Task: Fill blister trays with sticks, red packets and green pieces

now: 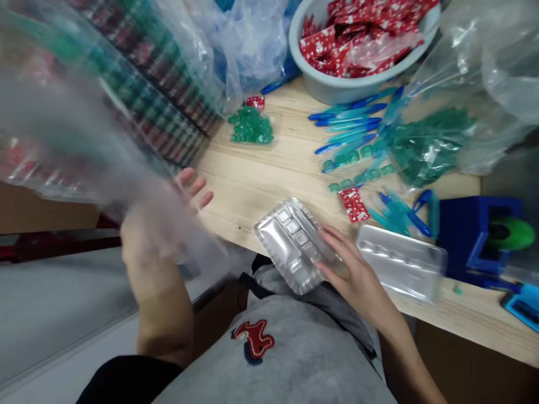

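My left hand [191,191] is at the left, its fingers apart. Blurred clear plastic film [185,230] hangs over that wrist and palm, beside a big plastic bag of packed trays [168,90]. Near the table's front edge, my right hand [343,261] grips the right side of a clear moulded plastic tray [290,241], fingers on top. A second clear tray [400,261] lies flat on the table, right of that hand. Green plastic pieces [251,125] sit in another tray further back.
A grey basin [337,87] of red packets stands at the back. Blue and teal sticks [349,123], a red packet [354,204] and a bag of green pieces [429,146] lie on the wooden table [236,185]. At the right is a blue tape dispenser [467,235].
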The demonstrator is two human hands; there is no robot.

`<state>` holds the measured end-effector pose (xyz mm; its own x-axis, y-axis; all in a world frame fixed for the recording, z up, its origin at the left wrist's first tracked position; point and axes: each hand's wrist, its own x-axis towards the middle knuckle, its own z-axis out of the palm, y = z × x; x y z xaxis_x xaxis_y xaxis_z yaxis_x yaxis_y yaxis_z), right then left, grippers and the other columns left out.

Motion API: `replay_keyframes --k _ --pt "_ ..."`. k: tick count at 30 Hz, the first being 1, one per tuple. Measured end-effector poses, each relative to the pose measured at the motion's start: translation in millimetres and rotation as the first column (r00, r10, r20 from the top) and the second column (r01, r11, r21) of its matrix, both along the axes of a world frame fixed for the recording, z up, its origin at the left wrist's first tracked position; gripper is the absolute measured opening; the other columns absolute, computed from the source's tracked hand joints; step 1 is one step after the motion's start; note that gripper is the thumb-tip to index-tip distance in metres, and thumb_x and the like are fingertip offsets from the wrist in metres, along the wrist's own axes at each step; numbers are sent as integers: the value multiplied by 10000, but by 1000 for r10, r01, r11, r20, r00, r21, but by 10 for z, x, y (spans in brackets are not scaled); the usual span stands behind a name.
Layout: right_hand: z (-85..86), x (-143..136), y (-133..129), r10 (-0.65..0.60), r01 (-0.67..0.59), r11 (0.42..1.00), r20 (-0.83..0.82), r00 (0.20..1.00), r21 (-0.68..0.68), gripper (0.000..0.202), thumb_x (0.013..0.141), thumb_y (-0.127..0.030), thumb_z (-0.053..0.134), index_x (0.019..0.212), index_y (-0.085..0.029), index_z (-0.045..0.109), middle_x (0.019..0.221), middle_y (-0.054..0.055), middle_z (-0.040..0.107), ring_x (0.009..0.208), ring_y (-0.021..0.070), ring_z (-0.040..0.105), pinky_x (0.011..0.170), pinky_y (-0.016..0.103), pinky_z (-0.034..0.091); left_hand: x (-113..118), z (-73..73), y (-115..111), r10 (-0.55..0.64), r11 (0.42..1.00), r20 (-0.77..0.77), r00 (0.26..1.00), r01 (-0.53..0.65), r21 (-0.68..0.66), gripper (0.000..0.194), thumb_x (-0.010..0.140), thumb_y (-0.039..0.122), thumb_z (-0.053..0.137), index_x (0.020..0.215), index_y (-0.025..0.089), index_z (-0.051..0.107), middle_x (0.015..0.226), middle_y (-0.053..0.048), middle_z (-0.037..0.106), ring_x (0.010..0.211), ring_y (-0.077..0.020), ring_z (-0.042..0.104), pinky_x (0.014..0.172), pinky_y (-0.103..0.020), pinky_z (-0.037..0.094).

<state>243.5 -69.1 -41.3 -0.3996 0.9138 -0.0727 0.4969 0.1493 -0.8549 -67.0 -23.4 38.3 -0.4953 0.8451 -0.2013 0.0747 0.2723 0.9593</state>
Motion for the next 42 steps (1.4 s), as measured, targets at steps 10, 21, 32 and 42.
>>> replay_keyframes --k 10,21,32,42 --pt "72 133 9 -26 34 997 104 994 -71 472 966 -279 492 1432 -339 446 1443 12 538 1305 239 540 1071 446 484 -620 -873 689 18 966 -203 979 -69 -249 220 899 273 470 701 190 518 708 -63 625 698 -208 650 593 -342 540" --pt "21 0 21 -379 345 917 -168 910 -199 342 951 -297 536 1289 -307 590 1353 26 622 1271 202 574 1086 453 474 1235 -479 -513 -697 480 -660 282 867 -137 230 887 413 602 818 195 625 1361 -98 534 1344 -314 389 1092 -605 351" --pt "24 275 -178 -442 313 880 -380 812 -356 388 933 -334 587 1319 -362 555 1421 -8 563 1351 192 490 1180 465 345 1515 -477 -606 -781 449 -606 150 810 -378 77 877 186 589 910 178 659 1506 -159 348 1435 -407 252 1104 -740 206" --pt "-124 237 -215 -94 48 983 -266 959 -174 901 790 -392 750 1508 -455 208 1592 -3 314 1466 269 293 1187 527 292 1511 -361 -612 -687 533 -665 293 825 -187 199 939 145 423 827 168 585 1385 -132 536 1405 -319 375 1138 -721 189"
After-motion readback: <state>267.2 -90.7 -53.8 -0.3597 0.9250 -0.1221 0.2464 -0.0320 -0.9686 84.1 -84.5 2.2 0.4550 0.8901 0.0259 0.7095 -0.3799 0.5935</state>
